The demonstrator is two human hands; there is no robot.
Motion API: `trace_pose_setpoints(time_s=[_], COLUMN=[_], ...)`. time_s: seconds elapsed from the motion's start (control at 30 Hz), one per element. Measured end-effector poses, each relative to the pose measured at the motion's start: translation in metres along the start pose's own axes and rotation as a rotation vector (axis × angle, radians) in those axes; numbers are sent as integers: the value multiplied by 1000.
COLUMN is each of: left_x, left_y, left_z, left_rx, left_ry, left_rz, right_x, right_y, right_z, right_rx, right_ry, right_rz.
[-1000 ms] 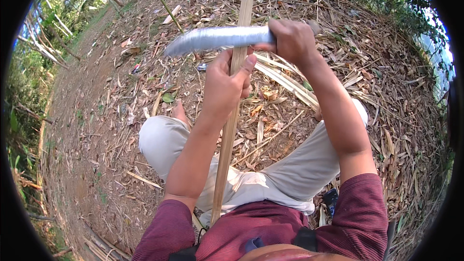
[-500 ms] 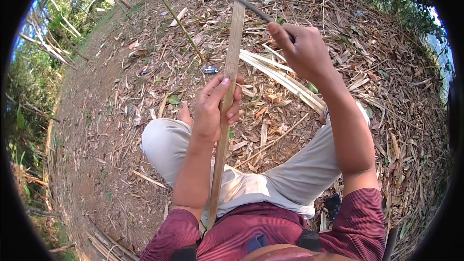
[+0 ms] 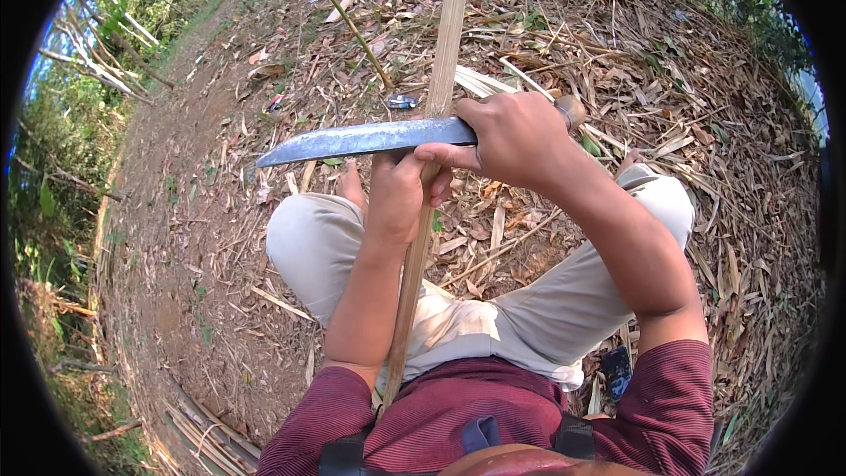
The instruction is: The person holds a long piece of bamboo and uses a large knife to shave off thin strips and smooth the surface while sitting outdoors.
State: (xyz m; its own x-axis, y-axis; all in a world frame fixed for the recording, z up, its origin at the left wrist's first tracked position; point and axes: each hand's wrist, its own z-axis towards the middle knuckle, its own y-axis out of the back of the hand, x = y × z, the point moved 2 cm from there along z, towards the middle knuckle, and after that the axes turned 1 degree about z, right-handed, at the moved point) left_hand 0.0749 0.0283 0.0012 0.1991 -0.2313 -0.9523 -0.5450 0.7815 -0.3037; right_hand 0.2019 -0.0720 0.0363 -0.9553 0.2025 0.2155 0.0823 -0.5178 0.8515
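A long, flat strip of split bamboo or wood (image 3: 448, 40) runs from my lap up past the top edge of the view. My left hand (image 3: 398, 198) is closed round its middle, the fingers partly covered by a blade. In my right hand (image 3: 515, 141) I grip a machete (image 3: 370, 139) by its handle, whose wooden end (image 3: 571, 111) shows beyond my fist. The blade lies level across the strip, just above my left hand, with its tip pointing left. My right thumb stretches along beneath the blade, next to my left fingers.
Pale split strips (image 3: 483, 81) lie on the leaf-strewn ground beyond my hands. A thin green stalk (image 3: 344, 18) slants at the upper left, near a small blue-and-white packet (image 3: 401, 101). A dark phone-like object (image 3: 616, 370) lies by my right hip. Tied sticks (image 3: 207, 436) lie at lower left.
My right hand has come down and left, bringing the machete from raised and slanting to level across the strip. My left hand still holds the strip.
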Motion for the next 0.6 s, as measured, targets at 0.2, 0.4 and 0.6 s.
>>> trace_pose_setpoints(time_s=[0.2,0.4,0.6], left_x=[-1,-4,9], left_y=[0,-16,-8], left_z=[2,-1,-25], left_rx=[82,11,169], left_ry=[63,37,203], left_rz=[-12,5,-66], right_x=[-13,-36,-167], right_y=[-2,-5,54], right_z=[3,10,0], right_rx=[-126,-212,-144], right_ry=[43,33,-699], right_rz=[-102,-225,62])
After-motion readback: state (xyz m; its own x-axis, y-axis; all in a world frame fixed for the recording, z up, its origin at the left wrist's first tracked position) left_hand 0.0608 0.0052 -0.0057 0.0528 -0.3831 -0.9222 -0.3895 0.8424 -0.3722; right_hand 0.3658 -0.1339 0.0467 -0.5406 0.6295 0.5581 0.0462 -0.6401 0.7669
